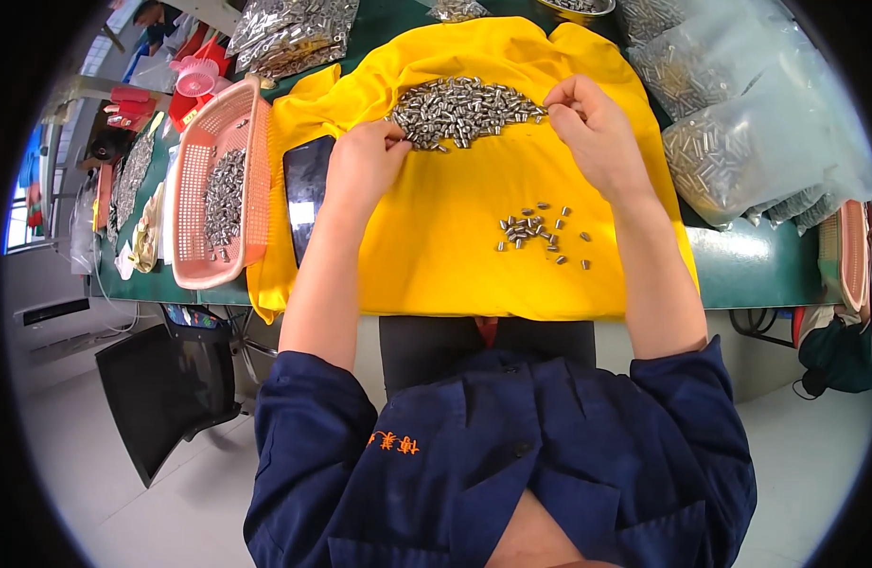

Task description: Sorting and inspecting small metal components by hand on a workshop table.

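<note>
Fingertips half hidden, can't be told if anything's gripped; left hand (367, 163) and right hand (598, 134) are curled beside the metal pile (464, 111).

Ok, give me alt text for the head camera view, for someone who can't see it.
A person's left hand and right hand are at opposite ends of a heap of small metal pieces on a yellow cloth. A smaller scatter lies nearer the person; a pink basket of pieces stands at left, clear bags of them at right.
</note>
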A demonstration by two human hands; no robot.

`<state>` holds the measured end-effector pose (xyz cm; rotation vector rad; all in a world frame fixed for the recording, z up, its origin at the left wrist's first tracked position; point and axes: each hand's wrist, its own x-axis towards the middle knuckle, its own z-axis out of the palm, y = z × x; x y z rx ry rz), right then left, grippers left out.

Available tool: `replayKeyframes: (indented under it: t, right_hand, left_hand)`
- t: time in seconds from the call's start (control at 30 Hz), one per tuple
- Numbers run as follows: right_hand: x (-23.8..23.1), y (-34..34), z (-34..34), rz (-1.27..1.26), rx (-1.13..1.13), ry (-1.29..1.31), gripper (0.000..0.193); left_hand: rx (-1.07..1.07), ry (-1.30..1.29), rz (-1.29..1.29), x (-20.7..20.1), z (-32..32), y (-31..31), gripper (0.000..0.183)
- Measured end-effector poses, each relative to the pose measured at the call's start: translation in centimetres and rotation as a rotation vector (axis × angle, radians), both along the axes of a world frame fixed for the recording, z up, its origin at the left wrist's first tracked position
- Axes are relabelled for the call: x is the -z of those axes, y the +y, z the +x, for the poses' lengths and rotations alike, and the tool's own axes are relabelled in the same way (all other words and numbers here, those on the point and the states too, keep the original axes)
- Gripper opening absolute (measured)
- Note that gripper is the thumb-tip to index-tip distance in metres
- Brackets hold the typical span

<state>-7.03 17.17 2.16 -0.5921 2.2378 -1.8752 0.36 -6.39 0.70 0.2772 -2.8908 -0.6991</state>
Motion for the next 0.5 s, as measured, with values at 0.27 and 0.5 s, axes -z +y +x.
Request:
replayKeyframes:
  t: [0.27, 0.5]
  right_hand:
    - [-0.2, 0.0, 0.3, 0.003, -0.015, 0.056, 0.008]
    - [-0.3, -0.3, 0.8, -0.108, -0.082, -0.035, 0.007]
  left_hand:
    - [0.051, 0.043, 0.017, -0.6, 0.4, -0.1, 0.013]
    - [0.213, -0.075, 1.416, -0.2, -1.9, 5.9, 0.014]
